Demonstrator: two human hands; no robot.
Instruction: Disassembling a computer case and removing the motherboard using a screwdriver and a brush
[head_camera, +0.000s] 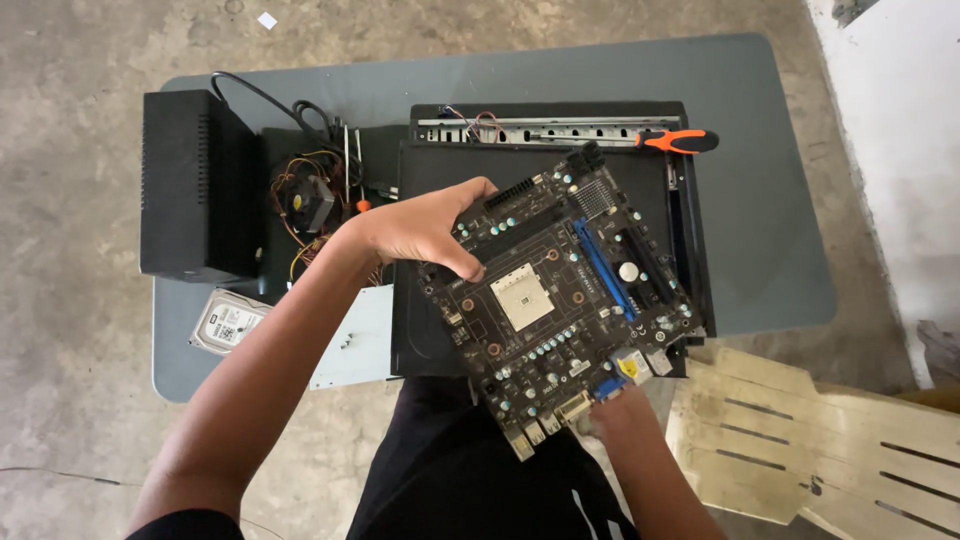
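A black computer motherboard (560, 300) with a blue slot and a pale square socket is held tilted above an open black computer case (690, 250). My left hand (425, 225) grips the board's upper left edge, thumb on top. My right hand (605, 405) holds the board from below at its port edge and is mostly hidden under it.
An orange-handled screwdriver (675, 140) lies on the case's far edge. A black power supply box (195, 185), a fan with loose wires (305, 200), a hard drive (228, 322) and a pale metal panel (355, 335) sit on the grey table (770, 250). A worn pale chair (800, 440) stands at right.
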